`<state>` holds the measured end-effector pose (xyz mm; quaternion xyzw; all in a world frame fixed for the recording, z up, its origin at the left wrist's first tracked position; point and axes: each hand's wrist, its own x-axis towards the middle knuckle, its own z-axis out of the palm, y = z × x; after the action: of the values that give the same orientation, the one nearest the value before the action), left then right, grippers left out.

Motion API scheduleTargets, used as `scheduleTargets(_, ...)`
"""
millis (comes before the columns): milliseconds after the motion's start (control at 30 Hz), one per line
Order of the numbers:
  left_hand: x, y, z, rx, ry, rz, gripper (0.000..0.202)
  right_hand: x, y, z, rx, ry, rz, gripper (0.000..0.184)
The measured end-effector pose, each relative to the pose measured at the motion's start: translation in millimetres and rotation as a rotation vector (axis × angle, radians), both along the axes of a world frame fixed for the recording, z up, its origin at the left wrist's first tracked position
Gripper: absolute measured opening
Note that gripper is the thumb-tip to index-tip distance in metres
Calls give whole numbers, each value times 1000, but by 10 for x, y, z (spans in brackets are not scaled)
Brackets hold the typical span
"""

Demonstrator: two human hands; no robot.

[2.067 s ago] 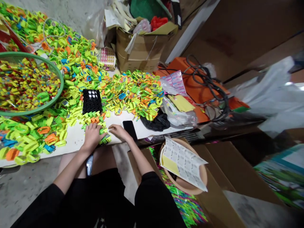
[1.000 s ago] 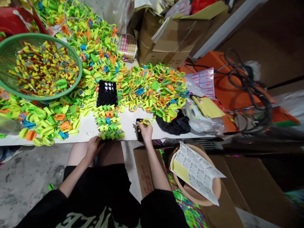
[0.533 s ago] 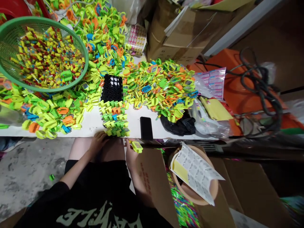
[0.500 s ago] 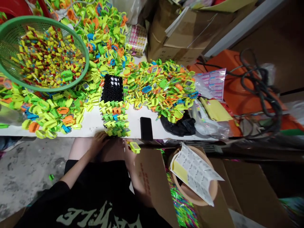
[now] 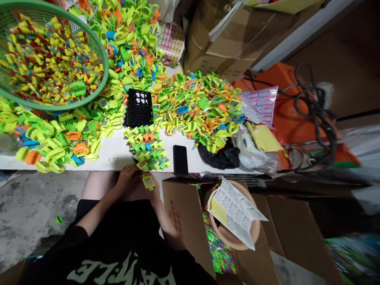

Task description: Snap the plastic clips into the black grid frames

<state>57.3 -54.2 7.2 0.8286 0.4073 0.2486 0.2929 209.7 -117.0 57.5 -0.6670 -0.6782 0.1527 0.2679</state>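
A yellow toy watch (image 5: 148, 182) with a pale square face is in my right hand (image 5: 153, 194), just below the table edge. Close beside it, my left hand (image 5: 127, 177) has its fingers bent together at the front edge, against the near end of the rows of toy watches; whatever it grips is hidden. Those rows of yellow, green, orange and blue toy watches (image 5: 147, 148) reach from the table edge up to a black perforated plastic tray (image 5: 139, 109).
A green basket (image 5: 105, 75) of small yellow-and-red wrapped pieces stands at the left. Loose toy watches (image 5: 198, 103) are heaped behind and around. A black phone (image 5: 180, 159) lies right of the rows. Below are a cardboard box (image 5: 185, 217) and a round bin (image 5: 257, 233) with printed sheets.
My right hand has moved left with the yellow watch, which now faces up, toward my left hand. The near end of the watch rows has shifted slightly right.
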Motion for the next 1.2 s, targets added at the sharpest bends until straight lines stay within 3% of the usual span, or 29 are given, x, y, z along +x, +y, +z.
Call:
scheduleTargets(133,33,-23,12,13,38,24,23,87,44,-54,-125,127,17,16)
scheduleTargets(333,62,-140,-5,17,-39,59,28,143,90,-77,-251,223,-3,28)
scheduleTargets(433,27,-211,30,-6,-160,125,33,142,111,-82,-299,227,-63,23)
scheduleTargets(533,0,-238,129,-10,-159,133,26,152,134,-78,-345,235,-117,16)
scheduleTargets(667,63,-231,221,0,-122,92,28,155,157,-73,-337,228,-104,15)
scheduleTargets(767,148,-230,192,8,-131,124,35,118,157,-91,-313,209,-117,20)
scheduleTargets(867,198,-220,128,16,-148,182,27,136,141,-106,-275,277,-82,28)
scheduleTargets(967,202,-185,81,34,-166,180,20,362,126,-55,-301,427,-14,26)
scheduleTargets(1067,191,-139,68,62,-167,152,23,839,158,75,-408,587,-59,23)
scheduleTargets(1133,192,-112,74,92,-153,149,24,1233,244,173,-412,627,-212,28)
scheduleTargets(1200,199,-91,85,133,-148,139,23,1611,398,247,-312,556,-471,32)
